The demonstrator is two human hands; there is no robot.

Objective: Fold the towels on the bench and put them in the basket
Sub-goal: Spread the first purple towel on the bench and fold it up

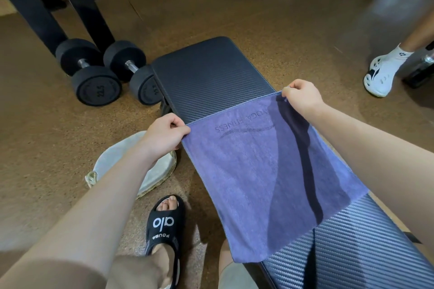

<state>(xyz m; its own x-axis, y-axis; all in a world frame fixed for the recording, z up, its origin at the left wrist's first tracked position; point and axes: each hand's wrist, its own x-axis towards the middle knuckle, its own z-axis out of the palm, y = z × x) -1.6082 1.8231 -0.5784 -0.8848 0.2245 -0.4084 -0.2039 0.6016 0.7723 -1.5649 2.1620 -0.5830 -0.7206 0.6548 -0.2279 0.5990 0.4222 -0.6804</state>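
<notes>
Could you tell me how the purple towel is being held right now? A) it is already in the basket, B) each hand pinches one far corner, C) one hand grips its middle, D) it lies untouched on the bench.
B: the left hand and the right hand each pinch a far corner of the purple towel, spread over the bench.

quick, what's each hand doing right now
Left hand: closed, pinching the towel's far left corner.
Right hand: closed, pinching its far right corner.
</notes>
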